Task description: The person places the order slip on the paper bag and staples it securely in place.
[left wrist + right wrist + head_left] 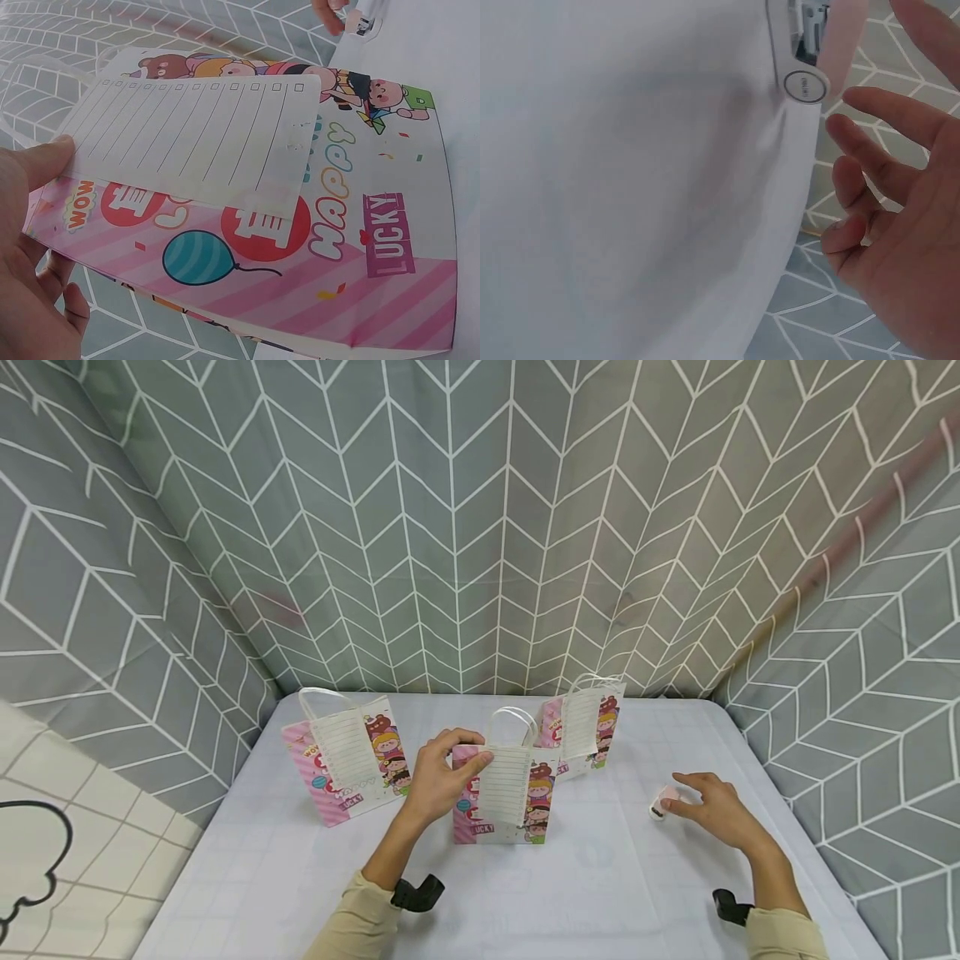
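Note:
My left hand (pixel 442 777) grips a pink and white paper gift bag (pixel 465 785) at its upper left edge, thumb in front and fingers behind. The bag stands upright and carries cartoon figures, a balloon and white handles. Across its front lies a lined sheet of paper (pixel 195 142) with small checkboxes, and my thumb tip is at the sheet's edge. On the right, my right hand (pixel 716 810) is spread beside a small pink and white stapler (pixel 806 60). Its fingers are parted around the stapler without closing on it; whether they touch it I cannot tell.
Two similar gift bags with lined sheets on their fronts stand farther back, one on the left (pixel 382 735) and one behind on the right (pixel 611 718). A white cloth covers the table (pixel 600 893). Patterned grey curtains (pixel 480 527) enclose the back and sides.

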Motion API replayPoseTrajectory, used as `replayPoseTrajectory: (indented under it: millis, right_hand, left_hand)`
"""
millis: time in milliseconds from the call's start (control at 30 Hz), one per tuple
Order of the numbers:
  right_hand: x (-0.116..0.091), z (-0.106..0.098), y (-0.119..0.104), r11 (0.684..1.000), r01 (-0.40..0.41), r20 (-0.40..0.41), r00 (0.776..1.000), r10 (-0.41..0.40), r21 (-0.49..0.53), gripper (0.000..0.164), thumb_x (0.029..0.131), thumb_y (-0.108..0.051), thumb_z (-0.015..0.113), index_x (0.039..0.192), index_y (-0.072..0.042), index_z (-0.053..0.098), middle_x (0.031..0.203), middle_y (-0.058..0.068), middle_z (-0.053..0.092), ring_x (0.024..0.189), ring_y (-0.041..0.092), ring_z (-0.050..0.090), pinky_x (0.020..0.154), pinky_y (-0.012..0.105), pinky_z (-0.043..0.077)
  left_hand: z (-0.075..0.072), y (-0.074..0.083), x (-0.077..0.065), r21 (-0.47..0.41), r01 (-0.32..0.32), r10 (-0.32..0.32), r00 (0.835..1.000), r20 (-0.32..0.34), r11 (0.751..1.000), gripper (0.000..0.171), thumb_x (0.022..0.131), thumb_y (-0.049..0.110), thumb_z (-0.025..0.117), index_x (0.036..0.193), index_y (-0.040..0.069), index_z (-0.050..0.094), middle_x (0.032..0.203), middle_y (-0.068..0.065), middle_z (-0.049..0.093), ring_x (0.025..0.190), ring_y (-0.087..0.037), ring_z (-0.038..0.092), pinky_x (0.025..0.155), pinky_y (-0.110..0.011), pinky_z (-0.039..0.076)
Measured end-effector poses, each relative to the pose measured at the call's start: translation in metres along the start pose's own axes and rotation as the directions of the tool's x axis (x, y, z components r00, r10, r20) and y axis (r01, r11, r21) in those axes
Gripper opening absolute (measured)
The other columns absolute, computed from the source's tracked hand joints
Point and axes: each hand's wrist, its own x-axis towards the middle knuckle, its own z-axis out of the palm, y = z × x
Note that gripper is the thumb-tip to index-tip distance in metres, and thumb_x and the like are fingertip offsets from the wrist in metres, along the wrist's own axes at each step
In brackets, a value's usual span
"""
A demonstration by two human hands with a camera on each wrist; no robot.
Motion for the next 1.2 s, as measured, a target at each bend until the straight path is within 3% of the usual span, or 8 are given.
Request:
replayPoseTrajectory:
  millis: [133,400,767,1033,1200]
  right_hand:
    - [-0.001,0.003,0.005,0.999,-0.025,0.031,0.999,0.025,0.021,0.075,0.091,-0.048,0.071,0.138,0.008,0.054,0.14,0.036,0.042,0.121,0.055,0.038,0.089,0.069,0.039]
    - [-0.001,0.008,0.01,1.0,-0.005,0.01,1.0,0.005,0.017,0.071,0.089,-0.046,0.073,0.135,0.005,0.056,0.138,0.037,0.047,0.121,0.056,0.039,0.09,0.069,0.038]
    - [-0.004,0.011,0.007,0.987,-0.045,0.035,0.999,0.04,0.152,0.076,0.086,-0.041,0.078,0.136,0.006,0.044,0.137,0.03,0.049,0.127,0.052,0.038,0.096,0.067,0.037]
    - [-0.004,0.014,0.006,0.973,-0.058,0.08,0.996,0.041,0.225,0.075,0.086,-0.031,0.08,0.133,0.004,0.034,0.125,0.023,0.055,0.103,0.029,0.055,0.081,0.036,0.044]
    - [-0.005,0.015,0.006,0.96,-0.057,0.094,0.995,0.033,0.273,0.075,0.086,-0.027,0.08,0.134,0.002,0.031,0.118,0.021,0.058,0.097,0.022,0.058,0.077,0.029,0.046]
  left_hand:
    - [0.0,0.001,0.0,0.011,0.004,-0.004,1.0,0.002,1.0,0.021,0.088,0.025,0.08,0.107,0.02,0.073,0.106,0.004,0.068,0.101,-0.019,0.058,0.083,-0.045,0.051]
    - [0.0,0.0,0.0,0.011,0.002,-0.002,1.0,0.001,1.0,0.024,0.088,0.025,0.079,0.109,0.014,0.073,0.107,0.002,0.068,0.101,-0.019,0.058,0.081,-0.042,0.051]
    - [0.001,-0.001,0.0,-0.002,0.0,0.0,1.0,0.001,1.0,0.023,0.087,0.024,0.08,0.108,0.017,0.073,0.107,0.002,0.068,0.101,-0.019,0.058,0.082,-0.045,0.051]
    - [0.0,0.0,0.0,0.006,0.009,-0.009,1.0,0.0,1.0,0.02,0.088,0.025,0.08,0.106,0.023,0.073,0.108,0.004,0.068,0.103,-0.018,0.058,0.083,-0.044,0.051]
    - [0.0,0.0,0.0,0.0,0.009,-0.009,1.0,0.001,1.0,0.02,0.088,0.025,0.08,0.106,0.023,0.073,0.107,0.004,0.068,0.102,-0.018,0.058,0.083,-0.044,0.05]
